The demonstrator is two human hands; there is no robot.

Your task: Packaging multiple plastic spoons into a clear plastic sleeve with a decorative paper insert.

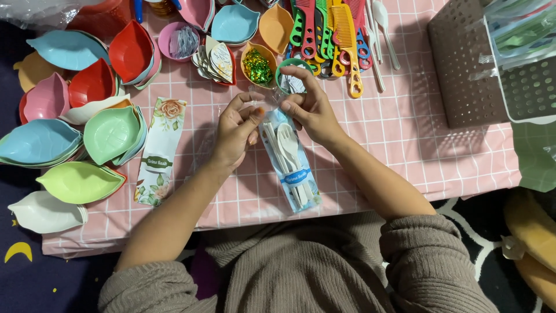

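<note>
The person is sitting at a low table covered with a pink checked cloth (pixel 405 133), and both hands are working at the top of a clear plastic packet (pixel 291 168) that is lying on the cloth in front of them. The left hand (pixel 236 132) is pinching the upper edge of the packet, thumb and fingers pressed together on the film. The right hand (pixel 310 104) is gripping the same edge from the other side, fingers closed on it, so the two hands are nearly touching above the packet mouth. Inside the packet a white plastic spoon (pixel 287 145) and a printed card with a blue band are showing. Just left of the left hand a floral printed card (pixel 160 150) is lying flat on the cloth. Leaf-shaped plastic dishes (pixel 110 134) in green, blue, red, pink and white are standing in stacks along the left edge. Beyond the hands, a small orange dish of green and gold glitter pieces (pixel 258 66) is sitting beside a pile of coloured combs (pixel 330 35). A brown perforated basket (pixel 463 64) is standing at the far right, well apart from the hands.
</note>
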